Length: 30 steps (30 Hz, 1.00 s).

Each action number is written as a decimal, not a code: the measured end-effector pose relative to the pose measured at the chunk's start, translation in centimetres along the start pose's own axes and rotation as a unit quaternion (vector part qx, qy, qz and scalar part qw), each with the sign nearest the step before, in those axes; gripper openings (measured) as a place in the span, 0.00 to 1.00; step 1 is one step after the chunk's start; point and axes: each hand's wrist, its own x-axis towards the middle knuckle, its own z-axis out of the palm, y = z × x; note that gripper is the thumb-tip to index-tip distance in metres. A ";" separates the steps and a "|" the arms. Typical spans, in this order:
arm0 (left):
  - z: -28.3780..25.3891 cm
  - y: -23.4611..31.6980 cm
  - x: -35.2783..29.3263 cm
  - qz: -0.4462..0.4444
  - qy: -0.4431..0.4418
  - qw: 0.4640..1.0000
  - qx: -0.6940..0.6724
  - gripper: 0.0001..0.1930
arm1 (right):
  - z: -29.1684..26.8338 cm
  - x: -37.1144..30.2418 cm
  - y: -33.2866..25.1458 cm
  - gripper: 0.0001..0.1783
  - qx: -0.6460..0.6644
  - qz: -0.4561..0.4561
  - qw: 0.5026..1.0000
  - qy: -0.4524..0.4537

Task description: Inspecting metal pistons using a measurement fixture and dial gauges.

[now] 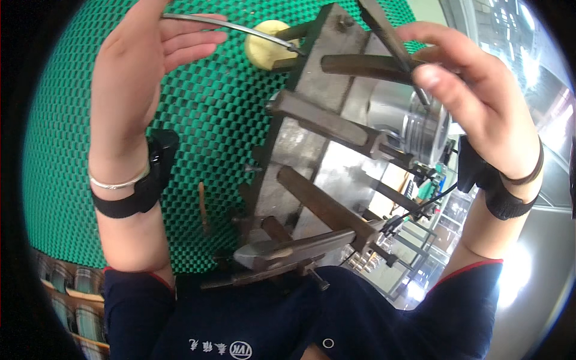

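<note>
My left hand (135,78) is at the upper left, its fingers stretched along a long thin steel rod that looks like a hex key (240,29). The rod's near end is tucked at the thumb side. Its far end meets a small screw at the edge of a steel fixture block (327,90). At the upper right, my right hand (486,96) has its thumb and fingers around a dark flat metal bar (387,36), which leans over the fixture. Below that bar is a shiny round metal part (414,123), partly covered by the hand and bar.
Several dark posts, such as one brown post (324,204), stick out from the block. A long clamp-like piece (294,252) lies close to my body. On the green textured mat (66,156) are a pale yellow disc (258,51) and a thin brown stick (202,201).
</note>
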 end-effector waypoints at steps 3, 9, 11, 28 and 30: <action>-0.2 -0.1 -0.4 0.003 0.022 0.999 0.047 0.23 | 0.1 -3.1 3.2 0.25 0.079 -0.049 0.985 0.144; -0.4 -0.8 -0.3 -0.018 0.039 0.998 0.037 0.23 | 5.2 -6.4 7.2 0.60 -0.070 -0.017 0.987 0.141; -0.1 -0.9 0.1 -0.017 0.026 0.999 0.023 0.23 | 6.4 -6.4 6.8 0.62 -0.060 0.013 0.987 0.146; -0.3 -1.0 0.0 -0.005 0.021 1.000 0.015 0.23 | 6.9 -5.0 7.0 0.61 0.048 0.105 0.984 0.137; -0.2 -0.9 0.0 -0.011 0.024 1.000 0.014 0.23 | 7.0 -5.0 7.0 0.61 0.053 0.109 0.983 0.138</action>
